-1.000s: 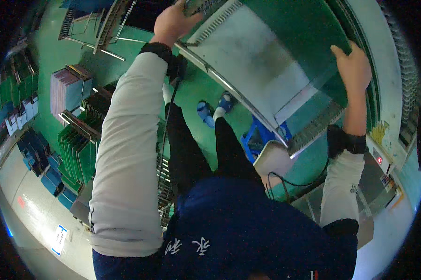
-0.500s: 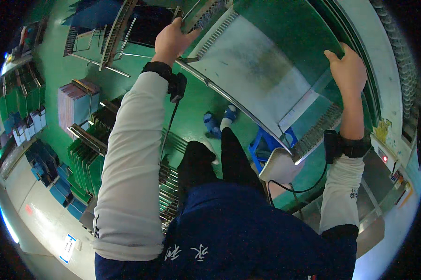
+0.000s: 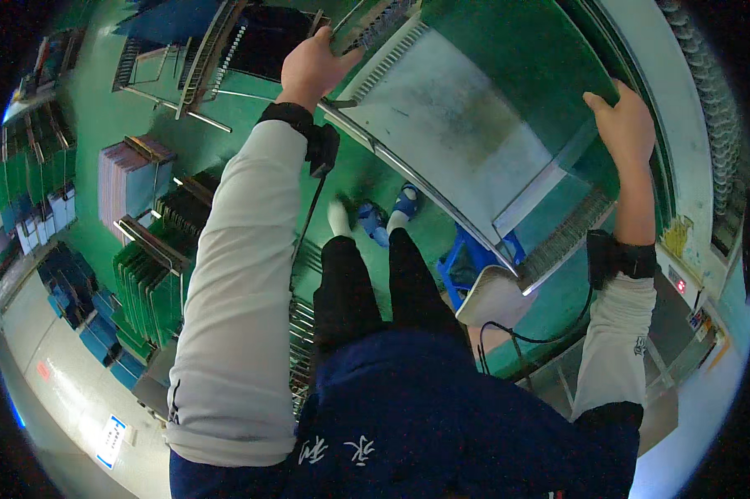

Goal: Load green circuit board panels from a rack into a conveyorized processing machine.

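Observation:
My right hand (image 3: 626,125) pinches the right edge of a large, dark green, thin panel (image 3: 508,41), its thumb on the near face. My left hand (image 3: 313,68) is closed at the left corner of a metal rack, beside a thin rod (image 3: 346,18); what its fingers hold is hidden. The rack's front rail (image 3: 416,191) runs slantwise below both hands. A white toothed strip (image 3: 387,62) lines its left side, and a row of wire coils (image 3: 570,237) its right. Between them is a whitish surface (image 3: 441,100) with a dark stain.
Racks of green panels (image 3: 146,279) and a pinkish stack (image 3: 134,183) stand on my left, with another metal rack (image 3: 204,58) farther off. A blue stool (image 3: 462,266) is under the rack. Blue slippers (image 3: 373,220) lie by my feet. A pale machine (image 3: 683,274) borders the right.
My left leg has straightened, and its white-socked foot now shows left of the slippers. Both hands keep their places, shifting slightly in the picture as the whole view moves a little.

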Available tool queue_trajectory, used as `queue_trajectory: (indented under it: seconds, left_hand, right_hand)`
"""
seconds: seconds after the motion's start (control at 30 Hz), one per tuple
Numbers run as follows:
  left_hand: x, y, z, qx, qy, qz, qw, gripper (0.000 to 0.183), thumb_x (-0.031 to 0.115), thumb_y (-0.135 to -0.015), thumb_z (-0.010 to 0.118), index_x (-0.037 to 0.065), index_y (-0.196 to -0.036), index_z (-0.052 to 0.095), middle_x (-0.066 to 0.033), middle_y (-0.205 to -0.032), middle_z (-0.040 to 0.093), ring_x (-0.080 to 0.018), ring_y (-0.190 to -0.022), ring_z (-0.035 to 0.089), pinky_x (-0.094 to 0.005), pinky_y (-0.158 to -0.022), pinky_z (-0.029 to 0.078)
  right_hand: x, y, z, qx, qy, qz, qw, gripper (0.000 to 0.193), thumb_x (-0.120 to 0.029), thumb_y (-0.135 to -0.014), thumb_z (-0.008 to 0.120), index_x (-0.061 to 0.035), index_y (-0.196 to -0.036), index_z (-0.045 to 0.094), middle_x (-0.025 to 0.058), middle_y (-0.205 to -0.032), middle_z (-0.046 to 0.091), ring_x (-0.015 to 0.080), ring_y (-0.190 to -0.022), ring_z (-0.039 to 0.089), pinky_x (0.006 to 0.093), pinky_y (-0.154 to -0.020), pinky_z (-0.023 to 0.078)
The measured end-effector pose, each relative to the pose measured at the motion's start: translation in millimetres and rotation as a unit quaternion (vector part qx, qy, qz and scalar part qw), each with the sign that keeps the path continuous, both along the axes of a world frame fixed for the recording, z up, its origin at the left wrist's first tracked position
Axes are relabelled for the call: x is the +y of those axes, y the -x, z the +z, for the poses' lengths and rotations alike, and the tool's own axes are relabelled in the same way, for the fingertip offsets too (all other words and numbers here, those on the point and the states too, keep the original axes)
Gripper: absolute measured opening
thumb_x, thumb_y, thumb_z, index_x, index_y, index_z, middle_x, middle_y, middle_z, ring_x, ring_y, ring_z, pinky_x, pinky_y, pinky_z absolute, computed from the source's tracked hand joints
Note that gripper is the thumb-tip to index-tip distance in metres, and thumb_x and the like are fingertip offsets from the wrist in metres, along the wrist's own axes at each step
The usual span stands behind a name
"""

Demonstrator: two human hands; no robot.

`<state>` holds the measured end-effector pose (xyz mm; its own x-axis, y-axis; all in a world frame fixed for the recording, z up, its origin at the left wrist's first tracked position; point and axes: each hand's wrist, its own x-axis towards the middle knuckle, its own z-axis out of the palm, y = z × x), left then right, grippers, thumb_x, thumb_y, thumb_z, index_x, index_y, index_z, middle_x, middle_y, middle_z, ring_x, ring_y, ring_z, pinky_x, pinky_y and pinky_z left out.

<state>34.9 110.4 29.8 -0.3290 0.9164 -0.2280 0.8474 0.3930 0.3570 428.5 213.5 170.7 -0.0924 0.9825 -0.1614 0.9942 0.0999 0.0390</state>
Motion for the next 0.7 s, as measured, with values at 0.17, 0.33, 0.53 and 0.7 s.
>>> queue_trajectory:
  seconds: [0.17, 0.33, 0.53, 0.7]
  left_hand:
    - [-1.5, 0.1, 0.4, 0.001, 0.005, 0.008, 1.000, 0.067, 0.060, -0.076, 0.066, 0.008, -0.118, 0.059, -0.0202, -0.100, 0.069, -0.0390, -0.097, 0.065, -0.0471, -0.083, 0.051]
    - [-1.9, -4.3, 1.3, 0.011, -0.037, -0.003, 0.999, 0.061, 0.054, -0.073, 0.065, 0.005, -0.109, 0.061, -0.0184, -0.093, 0.070, -0.0359, -0.089, 0.067, -0.0450, -0.078, 0.054]
    - [-1.3, -0.2, 0.0, 0.025, -0.012, -0.003, 1.000, 0.061, 0.056, -0.074, 0.064, 0.005, -0.108, 0.061, -0.0169, -0.092, 0.070, -0.0350, -0.089, 0.068, -0.0447, -0.077, 0.053]
    - [-2.4, -0.6, 0.2, 0.001, -0.015, 0.001, 1.000, 0.060, 0.057, -0.076, 0.066, 0.007, -0.107, 0.061, -0.0191, -0.094, 0.069, -0.0381, -0.092, 0.066, -0.0469, -0.080, 0.052]
  right_hand:
    - [2.7, 5.5, -4.6, -0.004, -0.037, 0.022, 0.999, 0.051, -0.042, -0.081, 0.068, -0.0122, -0.122, 0.063, 0.0152, -0.104, 0.069, 0.0351, -0.101, 0.065, 0.0456, -0.085, 0.050]
    - [-0.2, -0.2, -0.5, -0.006, -0.007, 0.007, 1.000, 0.049, -0.041, -0.080, 0.068, -0.0136, -0.121, 0.064, 0.0149, -0.106, 0.069, 0.0359, -0.101, 0.064, 0.0456, -0.085, 0.050]
    - [1.1, 6.2, 2.0, -0.021, -0.017, 0.003, 1.000, 0.049, -0.041, -0.081, 0.068, -0.0140, -0.121, 0.064, 0.0149, -0.113, 0.067, 0.0351, -0.105, 0.063, 0.0456, -0.088, 0.050]
    - [1.9, 5.6, -0.9, -0.015, -0.016, -0.015, 1.000, 0.049, -0.041, -0.081, 0.069, -0.0154, -0.122, 0.064, 0.0144, -0.114, 0.067, 0.0347, -0.106, 0.063, 0.0453, -0.088, 0.050]
